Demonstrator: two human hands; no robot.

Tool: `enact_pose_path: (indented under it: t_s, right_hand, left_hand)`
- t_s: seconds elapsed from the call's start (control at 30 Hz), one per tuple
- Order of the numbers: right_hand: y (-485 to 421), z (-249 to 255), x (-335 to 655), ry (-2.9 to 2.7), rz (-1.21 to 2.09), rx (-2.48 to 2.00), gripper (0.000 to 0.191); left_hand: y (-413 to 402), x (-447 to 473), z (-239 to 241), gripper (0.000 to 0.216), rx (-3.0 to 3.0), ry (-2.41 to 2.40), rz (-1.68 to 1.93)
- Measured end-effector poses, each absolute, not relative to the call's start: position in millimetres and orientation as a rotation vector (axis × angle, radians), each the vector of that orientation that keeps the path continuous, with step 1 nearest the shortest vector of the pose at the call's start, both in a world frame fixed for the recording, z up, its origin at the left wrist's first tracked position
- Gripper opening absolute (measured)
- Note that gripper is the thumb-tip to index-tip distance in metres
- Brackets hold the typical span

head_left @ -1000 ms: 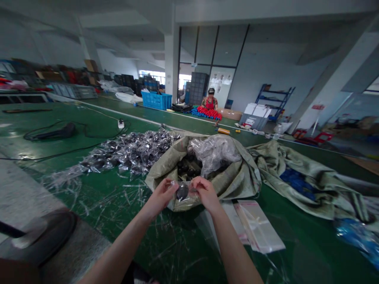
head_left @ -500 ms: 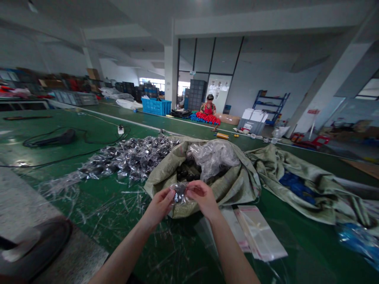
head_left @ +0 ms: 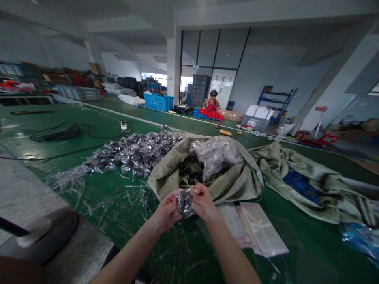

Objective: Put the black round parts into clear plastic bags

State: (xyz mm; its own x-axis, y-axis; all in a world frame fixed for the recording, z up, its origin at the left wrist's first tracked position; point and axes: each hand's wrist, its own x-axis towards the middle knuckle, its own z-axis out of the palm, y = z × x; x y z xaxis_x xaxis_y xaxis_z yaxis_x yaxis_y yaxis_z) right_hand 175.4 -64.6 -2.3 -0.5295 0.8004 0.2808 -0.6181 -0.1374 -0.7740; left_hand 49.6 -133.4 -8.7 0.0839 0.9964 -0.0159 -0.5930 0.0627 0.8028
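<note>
Between my two hands is a clear plastic bag (head_left: pixel 184 202) with dark rounded pieces inside. My left hand (head_left: pixel 167 211) grips its left side, fingers closed round the edge. On the other side my right hand (head_left: pixel 203 202) pinches the bag's upper right edge. Just beyond them lies an open woven sack (head_left: pixel 242 181) with black rounded pieces (head_left: pixel 192 172) and crumpled clear plastic (head_left: pixel 217 156) in it. A pile of bagged dark pieces (head_left: pixel 139 152) spreads to the left of the sack. Flat clear bags (head_left: pixel 262 228) are stacked beside my right forearm.
Further right, a second woven sack (head_left: pixel 275 157) holds blue pieces (head_left: pixel 300 185). Thin plastic strips litter the green table (head_left: pixel 124 232). A cable and a power strip (head_left: pixel 123 125) lie at the left. Across the table a person (head_left: pixel 211 103) sits behind red and blue pieces; a blue crate (head_left: pixel 159 102) stands nearby.
Both hands have come slightly lower and nearer with the bag. The bag is turned, so the dark pieces inside now show more upright. The camera view has shifted a little.
</note>
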Motion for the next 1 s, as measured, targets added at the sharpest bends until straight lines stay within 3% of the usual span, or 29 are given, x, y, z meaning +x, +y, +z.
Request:
enact_pose_path:
  t_s: [0.2,0.4,0.53,0.67,1.0]
  right_hand:
    - [-42,2,200,-1.32,1.753,-0.617,0.036]
    - [-4,28,238,-1.287,1.235,-0.911,0.03]
    - [8,27,238,-1.376,1.149,-0.993,0.026]
    - [12,6,230,-1.574,1.084,-1.135,0.024]
    - [26,-19,209,-1.974,0.709,-1.455,0.023]
  left_hand:
    - [-120,35,-25,0.054,0.824,0.778,1.357]
    - [-49,11,-18,0.036,1.441,1.423,1.386]
    - [-20,15,-25,0.047,1.825,1.837,0.981]
    - [-34,24,-40,0.048,1.987,1.783,0.682]
    - [-119,-11,-62,0.029,1.796,1.559,0.908]
